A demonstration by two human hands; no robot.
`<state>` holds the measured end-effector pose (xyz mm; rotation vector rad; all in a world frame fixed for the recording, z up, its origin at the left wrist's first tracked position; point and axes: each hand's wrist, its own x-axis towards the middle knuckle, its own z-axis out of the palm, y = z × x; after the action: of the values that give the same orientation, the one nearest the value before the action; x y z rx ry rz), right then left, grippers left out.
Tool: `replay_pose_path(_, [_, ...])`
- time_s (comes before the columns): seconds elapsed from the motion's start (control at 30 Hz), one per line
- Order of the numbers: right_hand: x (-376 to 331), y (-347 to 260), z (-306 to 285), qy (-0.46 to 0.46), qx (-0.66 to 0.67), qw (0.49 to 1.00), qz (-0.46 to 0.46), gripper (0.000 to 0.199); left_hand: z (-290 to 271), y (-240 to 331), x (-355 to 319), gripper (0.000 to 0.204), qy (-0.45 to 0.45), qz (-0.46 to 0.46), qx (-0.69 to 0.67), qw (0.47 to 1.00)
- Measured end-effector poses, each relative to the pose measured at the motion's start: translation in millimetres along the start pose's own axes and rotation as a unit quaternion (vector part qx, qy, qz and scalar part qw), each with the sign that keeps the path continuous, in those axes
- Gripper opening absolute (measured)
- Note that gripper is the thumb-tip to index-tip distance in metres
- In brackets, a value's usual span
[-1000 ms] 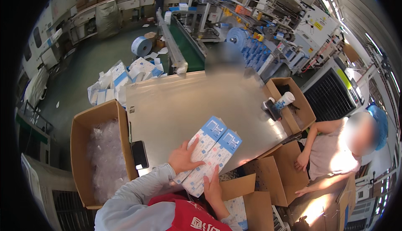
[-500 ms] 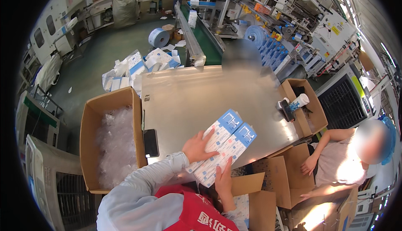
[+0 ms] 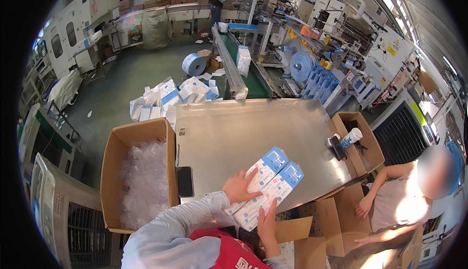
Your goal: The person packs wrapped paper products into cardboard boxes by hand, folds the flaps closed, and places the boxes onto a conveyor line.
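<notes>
Two long tissue packs (image 3: 268, 186), white with a small blue and pink pattern and blue ends, lie side by side, tilted, over the near edge of the metal table (image 3: 234, 132). My left hand (image 3: 240, 188) grips them from the upper left, its fingers spread across the top of the nearer-left pack. From below right, my right hand (image 3: 267, 226) holds the other pack's side, thumb upward. An open cardboard box (image 3: 302, 249) with similar packs inside stands beside my right forearm.
A carton (image 3: 105, 181) of clear plastic pieces and a phone (image 3: 185, 181) are on the left. At right are a white cup (image 3: 352, 137), a small carton (image 3: 373, 147) and a co-worker (image 3: 397, 191) with hands at an open box. Behind the table runs a green conveyor (image 3: 256, 86) carrying a pack.
My view has tilted up, so the scene sits lower and a distant person shows more fully. Both hands keep their hold on the packs. The pack on the conveyor has come nearer.
</notes>
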<state>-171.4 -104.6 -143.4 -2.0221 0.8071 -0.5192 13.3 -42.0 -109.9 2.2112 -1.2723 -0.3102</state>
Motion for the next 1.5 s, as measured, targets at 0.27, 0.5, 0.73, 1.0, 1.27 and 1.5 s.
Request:
replay_pose_path(0.27, [1, 2, 2, -0.006, 0.001, 1.0, -0.005, 0.067, 2, -5, 1, 0.094, -0.019, -0.017, -0.007, 1.0])
replay_pose_path(0.5, [2, 3, 4, -0.007, -0.006, 1.0, 0.0, 0.067, 6, -20, 16, 0.088, -0.047, -0.051, -0.063, 0.996])
replay_pose_path(0.73, [0, -7, -6, -0.006, -0.042, 0.998, 0.042, 0.07, -24, -29, 233, 0.073, 0.136, 0.022, 0.029, 0.99])
replay_pose_path(1.0, [-5, -17, -9, -0.024, -0.064, 0.992, 0.104, 0.072, 57, -43, 389, 0.106, 0.066, -0.2, 0.055, 0.976])
replay_pose_path(1.27, [28, 17, 6, 0.118, 0.333, 0.916, 0.189, 0.071, -24, -176, 225, 0.105, -0.125, 0.133, 0.015, 0.983])
replay_pose_path(1.5, [72, 18, -17, -0.007, 0.424, 0.855, 0.298, 0.062, -74, -85, 27, 0.099, -0.24, -0.182, -0.257, 0.918])
